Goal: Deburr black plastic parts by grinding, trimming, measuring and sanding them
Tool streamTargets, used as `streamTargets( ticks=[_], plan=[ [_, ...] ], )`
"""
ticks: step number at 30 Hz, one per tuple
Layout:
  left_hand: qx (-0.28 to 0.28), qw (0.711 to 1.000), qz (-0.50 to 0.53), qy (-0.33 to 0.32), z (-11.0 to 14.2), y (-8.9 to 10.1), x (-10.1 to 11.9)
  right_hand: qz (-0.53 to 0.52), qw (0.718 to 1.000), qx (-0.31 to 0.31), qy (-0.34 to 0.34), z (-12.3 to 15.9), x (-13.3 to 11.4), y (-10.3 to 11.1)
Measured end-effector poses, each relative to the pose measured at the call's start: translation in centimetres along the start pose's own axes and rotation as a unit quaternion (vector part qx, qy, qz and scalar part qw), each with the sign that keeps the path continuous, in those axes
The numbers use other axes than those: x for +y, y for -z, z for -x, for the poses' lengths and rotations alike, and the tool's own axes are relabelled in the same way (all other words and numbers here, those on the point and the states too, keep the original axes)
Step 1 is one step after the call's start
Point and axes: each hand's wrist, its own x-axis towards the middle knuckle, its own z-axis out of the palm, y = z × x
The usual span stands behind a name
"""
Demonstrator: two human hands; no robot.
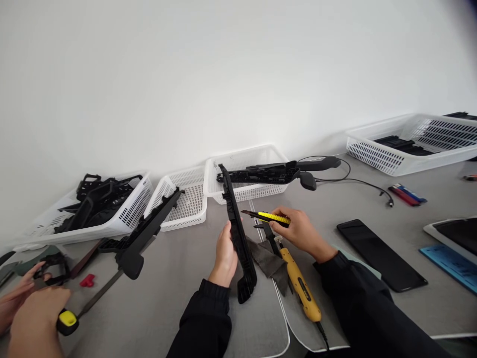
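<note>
A person in black sleeves grips a long black plastic part (238, 238), tilted over a gray table (167, 308), in the left hand (224, 256), whose fingers are partly hidden behind it. The right hand (301, 229) has its fingers closed around a yellow-and-black box cutter (274, 218), the blade tip just beside the part; whether they touch cannot be told. Below lie a gray cloth (266, 261) and a yellow power tool (301, 283). Behind stands a white basket (261, 191) with more black parts (268, 174). At far left, 2 hands (37, 315) of a co-worker appear near a yellow-and-black handle (68, 319).
</note>
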Motion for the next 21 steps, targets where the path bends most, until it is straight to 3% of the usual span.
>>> streamTargets(
  ticks=[6, 15, 21],
  plan=[
    [-0.012, 0.998, 0.062, -0.023, 0.0, -0.4, 0.2, -0.062, 0.997, -0.04, 0.029, 0.7, -1.3, -1.1],
    [-0.05, 0.996, 0.035, -0.059, 0.0, -0.2, 0.2, -0.069, 0.995, -0.068, 0.039, 0.8, -1.6, -1.2],
    [-0.041, 0.997, 0.024, -0.058, 0.0, -0.2, 0.3, -0.068, 0.997, -0.037, 0.02, 0.9, -1.7, -1.2]
  ],
)
